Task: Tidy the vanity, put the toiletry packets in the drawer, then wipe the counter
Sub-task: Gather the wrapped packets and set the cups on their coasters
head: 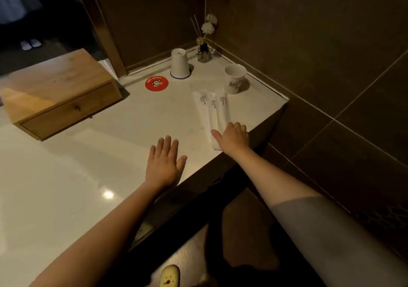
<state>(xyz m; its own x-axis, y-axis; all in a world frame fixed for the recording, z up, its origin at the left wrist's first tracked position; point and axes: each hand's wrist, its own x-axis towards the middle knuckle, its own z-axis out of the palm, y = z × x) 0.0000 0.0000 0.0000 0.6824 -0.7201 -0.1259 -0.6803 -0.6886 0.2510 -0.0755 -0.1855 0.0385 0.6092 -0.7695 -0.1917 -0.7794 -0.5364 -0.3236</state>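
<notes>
A pale stone desk [123,132] fills a corner of a dim room with dark tiled walls, its right edge dropping to the floor. The right hand [233,137] lies with fingers curled loosely over the near ends of the packets [212,110], touching them but, as far as can be judged, not yet closed round any. The left hand [164,162] rests flat and released on bare desk near the front edge, holding nothing. The three white packets lie side by side close to the right edge, their long axes running from the right hand away toward the back corner, so that hand is plainly the nearer and meets them end-on. Beyond their far ends stands an upright cup [235,79], just beside them; further back an upturned cup [180,64] sits near a red round sticker [156,84], and a small bottle with reeds and flowers [203,48] occupies the very corner. The wooden drawer box [59,92] sits well apart on the left side of the desk, its drawer [70,112] shut, its small knob facing the front. The packets must therefore travel leftward across the desk, and the left hand seems better placed to pull the drawer. No cloth is in view for wiping.
</notes>
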